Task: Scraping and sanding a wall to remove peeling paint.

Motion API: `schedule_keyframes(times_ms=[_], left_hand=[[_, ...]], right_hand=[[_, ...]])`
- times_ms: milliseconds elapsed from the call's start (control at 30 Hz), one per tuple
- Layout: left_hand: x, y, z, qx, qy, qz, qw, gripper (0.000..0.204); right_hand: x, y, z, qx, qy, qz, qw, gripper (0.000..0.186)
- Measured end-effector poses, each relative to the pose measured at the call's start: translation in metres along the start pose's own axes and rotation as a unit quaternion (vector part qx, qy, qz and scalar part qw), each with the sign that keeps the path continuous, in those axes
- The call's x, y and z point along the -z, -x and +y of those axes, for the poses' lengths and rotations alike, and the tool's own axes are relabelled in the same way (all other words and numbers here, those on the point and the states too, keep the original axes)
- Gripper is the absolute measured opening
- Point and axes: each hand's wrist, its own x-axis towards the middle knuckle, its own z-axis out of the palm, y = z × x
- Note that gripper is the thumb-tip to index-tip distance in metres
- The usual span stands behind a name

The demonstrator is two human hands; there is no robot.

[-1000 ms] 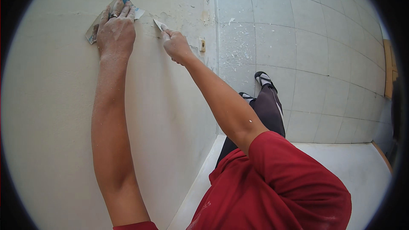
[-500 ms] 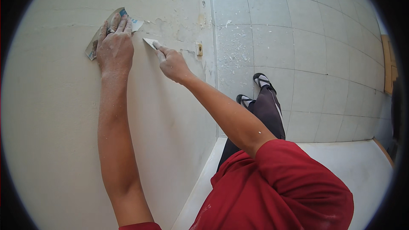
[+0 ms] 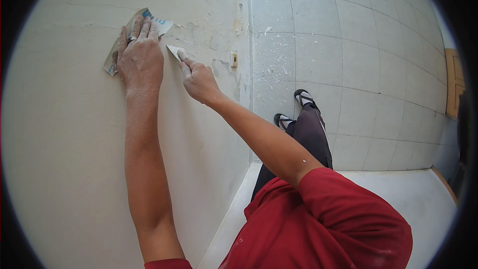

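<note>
My left hand [image 3: 142, 60], dusted white and with a ring on one finger, presses a sheet of sandpaper [image 3: 162, 24] with blue print against the pale wall [image 3: 74, 119]. The fingers lie stretched over the sheet, whose corners stick out on both sides. To the right of it, my right hand [image 3: 200, 82] grips a putty knife [image 3: 175, 52] by its handle. The blade points up and left, beside the fingers of my left hand. Whether its edge touches the wall I cannot tell.
Patches of peeled paint [image 3: 219, 67] mark the wall near a small socket [image 3: 234, 60]. White flakes [image 3: 274, 55] lie scattered over the tiled floor [image 3: 363, 60] along the wall's foot. My sandalled feet [image 3: 302, 97] stand close by. A wooden door [image 3: 452, 82] is at the far right.
My left hand and the sandpaper have shifted a little to the right along the wall. The putty knife has stayed nearly in place, while my right hand sits slightly lower.
</note>
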Motion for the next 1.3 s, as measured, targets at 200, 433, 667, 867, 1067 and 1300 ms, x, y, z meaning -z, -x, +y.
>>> schedule_keyframes(times_ms=[200, 433, 667, 867, 1067, 1300], left_hand=[[0.004, 0.02, 0.002, 0.065, -0.008, 0.0, 0.998, 0.038], [0.013, 0.01, 0.01, 0.085, 0.005, 0.003, 0.996, 0.039], [0.005, 0.017, 0.01, 0.092, 0.023, -0.033, 0.995, 0.04], [0.007, 0.014, 0.012, 0.102, 0.02, -0.056, 0.993, 0.042], [0.002, 0.017, 0.01, 0.105, 0.007, -0.062, 0.992, 0.043], [0.0, 0.016, 0.012, 0.106, 0.031, -0.06, 0.992, 0.044]], right_hand=[[0.04, -0.077, -0.01, -0.214, -0.033, -0.079, 0.973, 0.042], [0.004, -0.061, 0.032, 0.077, 0.004, 0.025, 0.997, 0.045], [0.037, -0.064, 0.01, -0.139, -0.006, -0.098, 0.985, 0.042], [0.029, -0.067, 0.009, -0.118, -0.012, -0.071, 0.99, 0.04], [0.022, -0.051, 0.003, -0.05, 0.002, -0.06, 0.997, 0.039], [0.013, -0.058, 0.04, 0.071, 0.038, -0.001, 0.997, 0.044]])
